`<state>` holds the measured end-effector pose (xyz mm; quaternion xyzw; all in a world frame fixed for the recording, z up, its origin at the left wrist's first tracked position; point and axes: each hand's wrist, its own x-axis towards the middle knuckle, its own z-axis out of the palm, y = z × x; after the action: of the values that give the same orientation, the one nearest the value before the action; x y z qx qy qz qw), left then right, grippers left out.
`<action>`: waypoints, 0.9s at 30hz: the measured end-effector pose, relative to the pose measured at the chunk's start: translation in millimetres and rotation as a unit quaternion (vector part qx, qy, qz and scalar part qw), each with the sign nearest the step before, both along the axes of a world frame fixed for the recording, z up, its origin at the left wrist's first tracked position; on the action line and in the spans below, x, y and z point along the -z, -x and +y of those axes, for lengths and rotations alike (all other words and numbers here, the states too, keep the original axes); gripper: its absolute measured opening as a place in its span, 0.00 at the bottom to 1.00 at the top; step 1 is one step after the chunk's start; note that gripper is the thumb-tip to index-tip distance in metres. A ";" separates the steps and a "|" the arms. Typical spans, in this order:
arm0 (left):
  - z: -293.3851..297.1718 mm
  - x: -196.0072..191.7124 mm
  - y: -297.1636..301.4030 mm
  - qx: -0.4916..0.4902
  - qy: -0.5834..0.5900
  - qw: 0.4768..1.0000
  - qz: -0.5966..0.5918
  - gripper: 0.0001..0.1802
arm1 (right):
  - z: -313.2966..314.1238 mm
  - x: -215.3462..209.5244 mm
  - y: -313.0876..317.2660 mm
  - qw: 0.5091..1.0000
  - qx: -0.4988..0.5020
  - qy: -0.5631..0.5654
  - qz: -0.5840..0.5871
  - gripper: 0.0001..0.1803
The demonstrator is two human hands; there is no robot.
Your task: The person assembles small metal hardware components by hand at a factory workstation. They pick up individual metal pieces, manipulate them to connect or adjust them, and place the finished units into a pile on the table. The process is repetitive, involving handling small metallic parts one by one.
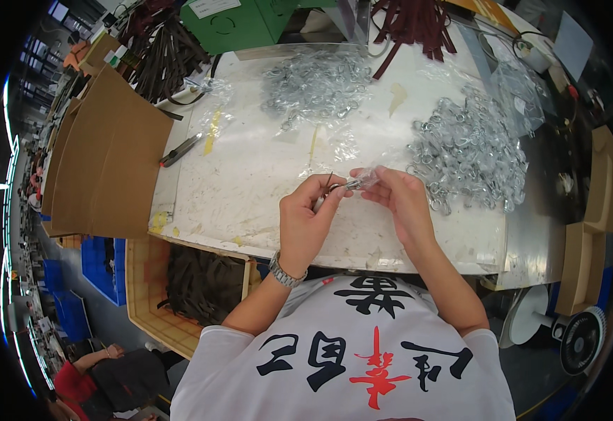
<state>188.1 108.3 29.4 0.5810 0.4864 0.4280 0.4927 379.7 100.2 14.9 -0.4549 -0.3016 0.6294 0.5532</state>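
Over the near middle of the white table, my two hands meet. My left hand, with a metal watch on its wrist, pinches a small silver metal clasp with a thin dark strap-like piece beside it. Fingers of my right hand close on a small clear plastic bag at the clasp's other end. Whether the clasp lies partly inside the bag I cannot tell. To the right of my right hand spreads a pile of metal clasps in clear bags.
Another pile of clear-bagged metal pieces lies farther back. A box cutter rests left, near an upright cardboard box. Behind are a green box, dark straps and maroon straps. A yellow crate stands below left.
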 end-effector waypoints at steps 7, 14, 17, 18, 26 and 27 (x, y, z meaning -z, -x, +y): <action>1.0 11.3 -4.9 -0.015 -0.047 0.999 0.000 0.09 | -0.8 1.5 4.2 0.999 -0.022 0.013 0.019 0.19; -0.7 11.1 -7.1 -0.016 -0.080 0.992 0.092 0.15 | -5.0 0.6 9.5 0.991 -0.025 0.023 0.128 0.19; -2.9 5.9 -11.7 -0.043 -0.047 0.998 0.000 0.17 | -9.6 -0.4 11.2 0.989 -0.020 0.038 0.144 0.20; -2.5 6.1 -12.1 -0.040 -0.051 0.998 0.006 0.17 | -10.4 1.1 12.3 0.990 -0.016 0.037 0.139 0.21; -5.1 6.3 -15.5 -0.021 -0.089 0.991 0.093 0.22 | -18.3 0.5 19.6 0.977 -0.025 0.045 0.207 0.20; -6.3 7.4 -16.9 -0.017 -0.095 0.991 0.090 0.23 | -20.0 -0.3 22.3 0.979 -0.020 0.046 0.200 0.20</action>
<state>205.0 102.0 22.0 0.6530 0.4957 0.4262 0.3823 357.5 80.2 15.2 -0.3389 -0.1645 0.7319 0.5678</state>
